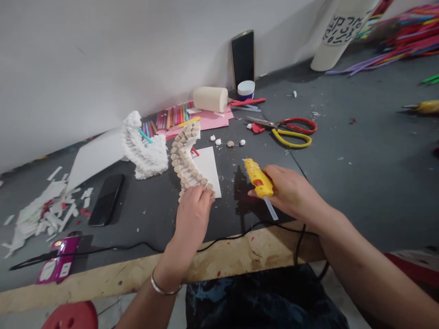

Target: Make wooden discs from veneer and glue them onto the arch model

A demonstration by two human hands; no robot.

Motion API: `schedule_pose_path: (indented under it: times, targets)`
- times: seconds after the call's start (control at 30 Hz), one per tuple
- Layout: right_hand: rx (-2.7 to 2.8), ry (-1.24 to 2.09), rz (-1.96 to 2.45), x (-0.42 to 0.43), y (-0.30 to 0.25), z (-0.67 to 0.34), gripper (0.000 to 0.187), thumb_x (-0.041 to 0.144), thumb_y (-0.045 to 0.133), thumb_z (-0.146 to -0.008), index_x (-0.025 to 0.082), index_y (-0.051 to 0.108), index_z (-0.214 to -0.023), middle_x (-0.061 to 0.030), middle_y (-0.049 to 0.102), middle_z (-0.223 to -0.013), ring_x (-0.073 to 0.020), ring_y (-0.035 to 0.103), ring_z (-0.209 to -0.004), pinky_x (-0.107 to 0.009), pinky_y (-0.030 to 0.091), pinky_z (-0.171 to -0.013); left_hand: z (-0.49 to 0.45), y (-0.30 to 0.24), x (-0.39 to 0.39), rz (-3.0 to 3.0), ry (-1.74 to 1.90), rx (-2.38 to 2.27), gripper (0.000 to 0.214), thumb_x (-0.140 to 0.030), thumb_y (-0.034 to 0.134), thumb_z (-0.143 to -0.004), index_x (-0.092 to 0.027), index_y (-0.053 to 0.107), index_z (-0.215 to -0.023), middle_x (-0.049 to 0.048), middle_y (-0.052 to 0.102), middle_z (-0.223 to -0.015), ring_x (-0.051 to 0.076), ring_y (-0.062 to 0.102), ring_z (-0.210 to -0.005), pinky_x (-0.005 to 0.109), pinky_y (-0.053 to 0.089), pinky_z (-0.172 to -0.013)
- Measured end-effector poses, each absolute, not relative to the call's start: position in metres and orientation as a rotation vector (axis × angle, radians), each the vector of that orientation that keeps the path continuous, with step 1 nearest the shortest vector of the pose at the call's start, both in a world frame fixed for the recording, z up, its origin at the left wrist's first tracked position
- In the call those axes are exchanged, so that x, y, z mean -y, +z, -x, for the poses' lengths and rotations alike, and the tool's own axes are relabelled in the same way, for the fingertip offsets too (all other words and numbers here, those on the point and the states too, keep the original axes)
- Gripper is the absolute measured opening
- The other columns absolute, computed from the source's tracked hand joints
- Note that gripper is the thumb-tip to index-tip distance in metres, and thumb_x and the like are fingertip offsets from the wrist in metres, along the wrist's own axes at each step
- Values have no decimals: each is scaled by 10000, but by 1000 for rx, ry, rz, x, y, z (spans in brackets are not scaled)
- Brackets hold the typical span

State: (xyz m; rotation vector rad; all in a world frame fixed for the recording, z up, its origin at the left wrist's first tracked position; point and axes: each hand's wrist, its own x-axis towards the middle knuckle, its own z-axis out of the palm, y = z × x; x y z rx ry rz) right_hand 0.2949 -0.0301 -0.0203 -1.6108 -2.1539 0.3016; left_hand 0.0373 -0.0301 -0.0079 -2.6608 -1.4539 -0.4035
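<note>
My right hand [288, 189] is wrapped round a yellow hot glue gun [255, 173] held above the dark table. A translucent glue stick [270, 208] pokes out of its back end, and bits of dried glue cling near the nozzle. My left hand [195, 205] is closed over the near end of a curved white craft piece [192, 157] covered with rows of beige round rolls. What the fingertips grip there is hidden. Under that piece lies a white card [210, 169]. Just beyond it are several small white and beige bits [230, 144].
Red-and-yellow scissors [291, 128] lie at the back right of the glue gun. A fluffy white curved piece [142, 151], a black phone [107, 200] and paper scraps [51, 219] are on the left. A black cord [219, 241] runs along the front edge.
</note>
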Motion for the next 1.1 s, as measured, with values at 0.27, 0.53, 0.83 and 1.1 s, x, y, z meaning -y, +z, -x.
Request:
schedule_pose_path:
  times: [0.27, 0.53, 0.83, 1.1]
  targets:
    - [2184, 296, 1567, 30, -26, -296, 377, 566, 588, -855, 204, 486, -828, -59, 582, -765, -204, 534, -678, -307, 322, -601, -35, -9, 32, 2700, -543, 1542, 161, -221, 545, -919, -172, 606, -1060, 85, 621, -900, 240, 581, -866, 361, 462, -776]
    - [2182, 303, 1603, 31, -24, -294, 387, 581, 504, -887, 221, 451, -755, -44, 558, -717, -178, 496, -597, -305, 295, -568, -27, -9, 36, 2647, -682, 1577, 74, -268, 590, -899, -197, 599, -918, 66, 612, -896, 221, 581, -855, 345, 462, -780]
    - [2208, 285, 1655, 31, -26, -294, 396, 596, 530, -865, 222, 453, -758, -37, 562, -711, -183, 495, -596, -305, 278, -563, -28, -16, 32, 2676, -651, 1532, 117, -255, 565, -912, -182, 656, -903, 74, 605, -873, 224, 565, -830, 347, 433, -751]
    - [2224, 280, 1612, 31, -26, -295, 384, 581, 511, -882, 223, 452, -756, -44, 569, -708, -184, 497, -592, -306, 274, -560, -30, -15, 33, 2628, -582, 1502, 189, -254, 512, -942, -179, 671, -873, 64, 605, -833, 195, 547, -779, 326, 405, -702]
